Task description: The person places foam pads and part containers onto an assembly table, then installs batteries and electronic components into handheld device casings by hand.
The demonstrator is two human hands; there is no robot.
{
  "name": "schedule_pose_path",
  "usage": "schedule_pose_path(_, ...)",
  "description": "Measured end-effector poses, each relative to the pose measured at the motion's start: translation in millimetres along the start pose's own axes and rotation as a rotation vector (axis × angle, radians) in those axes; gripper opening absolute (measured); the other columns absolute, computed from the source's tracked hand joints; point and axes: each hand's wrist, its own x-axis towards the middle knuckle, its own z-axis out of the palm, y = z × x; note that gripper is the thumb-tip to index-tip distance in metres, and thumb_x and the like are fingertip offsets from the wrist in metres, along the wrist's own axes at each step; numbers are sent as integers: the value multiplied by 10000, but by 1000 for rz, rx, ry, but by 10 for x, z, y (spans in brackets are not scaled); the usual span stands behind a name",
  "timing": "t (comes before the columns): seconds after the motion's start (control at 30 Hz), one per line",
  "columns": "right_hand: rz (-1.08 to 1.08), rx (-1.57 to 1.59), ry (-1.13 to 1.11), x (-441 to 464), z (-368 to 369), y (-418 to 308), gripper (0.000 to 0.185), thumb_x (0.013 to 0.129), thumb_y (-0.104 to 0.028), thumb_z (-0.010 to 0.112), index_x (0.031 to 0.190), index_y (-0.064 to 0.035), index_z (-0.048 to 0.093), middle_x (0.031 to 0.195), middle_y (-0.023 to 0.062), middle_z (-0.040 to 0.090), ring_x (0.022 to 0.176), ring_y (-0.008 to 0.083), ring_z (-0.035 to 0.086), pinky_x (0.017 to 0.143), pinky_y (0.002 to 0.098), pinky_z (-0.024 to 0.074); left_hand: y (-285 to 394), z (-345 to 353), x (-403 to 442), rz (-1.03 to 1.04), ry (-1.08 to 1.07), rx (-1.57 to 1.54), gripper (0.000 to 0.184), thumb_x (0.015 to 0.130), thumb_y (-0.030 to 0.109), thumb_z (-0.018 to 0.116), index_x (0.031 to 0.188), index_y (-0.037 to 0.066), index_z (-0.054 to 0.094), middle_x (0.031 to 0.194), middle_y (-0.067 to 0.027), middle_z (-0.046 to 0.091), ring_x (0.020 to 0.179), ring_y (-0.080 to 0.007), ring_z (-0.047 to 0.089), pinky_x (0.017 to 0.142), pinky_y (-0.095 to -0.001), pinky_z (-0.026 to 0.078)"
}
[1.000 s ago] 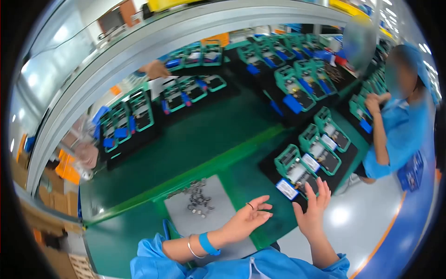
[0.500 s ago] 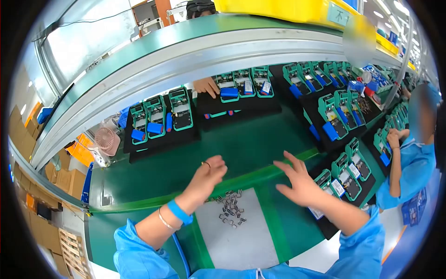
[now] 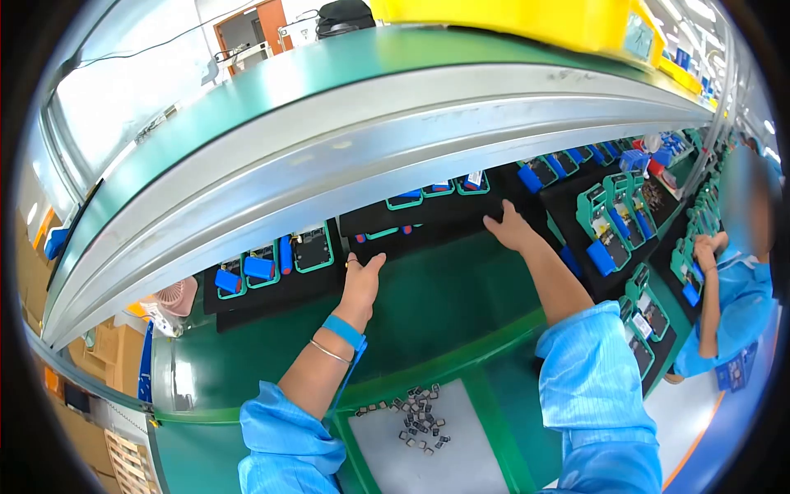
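Note:
Both my hands reach out over the green bench to a black tray [image 3: 461,216] of green-framed units with blue battery packs. My left hand [image 3: 362,278] is at the tray's front left corner, thumb and fingers apart. Beside the tray's right edge, my right hand [image 3: 513,228] has its thumb spread from the fingers. I cannot tell whether either hand touches the tray. Under its front edge, parts of another green unit [image 3: 383,234] show. Nearer me, small metal pieces [image 3: 422,418] lie scattered on a pale grey mat [image 3: 391,453].
A metal-edged shelf [image 3: 346,123] crosses above the bench, hiding the trays' far parts. Another black tray [image 3: 313,284] stands at left, near a pink fan [image 3: 177,295]. More loaded trays [image 3: 625,235] are at right, where a co-worker in blue [image 3: 724,309] handles units.
Both my hands have moved forward from above the mat to the middle tray. The view has shifted, and another person's hand at that tray is now out of sight.

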Motion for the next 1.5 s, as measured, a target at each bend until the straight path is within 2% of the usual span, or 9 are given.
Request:
schedule_pose_path(0.27, -45, 167, 162, 356, 172, 53, 809, 936, -482, 564, 1491, 27, 270, 1427, 294, 461, 1317, 428, 462, 1097, 442, 369, -108, 1, 528, 240, 155, -23, 922, 858, 290, 689, 1521, -65, 155, 1500, -262, 343, 1406, -342, 332, 1146, -358, 270)
schedule_pose_path(0.5, -78, 132, 66, 540, 60, 95, 751, 941, -554, 501, 1414, 26, 429, 1402, 275, 497, 1314, 414, 469, 1094, 438, 369, 262, -75, 623, -82, 170, 110, 965, 837, 461, 668, 1557, 75, 155, 1564, -218, 258, 1442, -380, 255, 1110, -564, 267)
schedule_pose_path(0.63, 116, 230, -147, 324, -252, -210, 772, 923, -583, 511, 1409, 14, 446, 1300, 215, 583, 1179, 325, 584, 907, 401, 523, 81, -15, 710, 1, 265, 139, 836, 932, 435, 583, 1555, 82, 150, 1568, -243, 234, 1440, -380, 271, 1124, -538, 269)
schedule_pose_path(0.67, 87, 209, -110, 384, -221, -112, 782, 916, -598, 514, 1411, 5, 450, 1262, 182, 589, 1092, 279, 614, 796, 386, 566, 101, 9, 658, 6, 299, 162, 724, 965, 273, 552, 1525, -7, 189, 1465, -271, 409, 1346, -373, 427, 1109, -393, 325)
schedule_pose_path(0.9, 148, 140, -238, -33, -564, -7, 841, 894, -637, 526, 1371, 53, 469, 1300, 203, 558, 1111, 293, 612, 757, 388, 608, -67, -124, 55, 117, 37, 15, 714, 908, 330, 666, 1404, -48, 319, 1218, -147, 541, 1172, -220, 484, 1023, -347, 375)
schedule_pose_path(1.0, 204, 75, -252, -238, -644, 223, 829, 876, -664, 534, 1251, 75, 567, 1214, 219, 601, 1020, 311, 659, 670, 382, 621, -151, -155, -356, 67, -41, -69, 581, 892, 342, 676, 1326, 58, 414, 1298, -85, 481, 1258, -190, 397, 1116, -343, 242)
schedule_pose_path(1.17, 165, -52, -176, -1131, -837, 279, 839, 866, -710, 500, 753, 110, 637, 702, 228, 668, 594, 329, 702, 596, 376, 582, -144, -214, -1372, 38, -87, -125, 590, 929, 268, 636, 1372, -24, 379, 1240, -97, 541, 1206, -163, 464, 1068, -298, 323)
schedule_pose_path(1.33, 78, -212, -243, -1554, -807, 305, 887, 866, -781, 371, 696, 32, 682, 659, 190, 679, 683, 327, 710, 758, 426, 563, -417, -441, -1745, 32, 50, -18, 704, 859, 372, 683, 1378, -1, 388, 1016, 5, 489, 1011, -136, 447, 973, -301, 341)
schedule_pose_path(1.5, -2, -274, -160, -1820, -801, 261, 939, 876, -792, 327, 804, 59, 719, 878, 254, 703, 931, 395, 683, 865, 432, 531, -608, -603, -1659, 4, 21, -61, 884, 852, 487, 632, 1496, 7, 265, 1446, -75, 382, 1364, -209, 325, 1106, -393, 223)
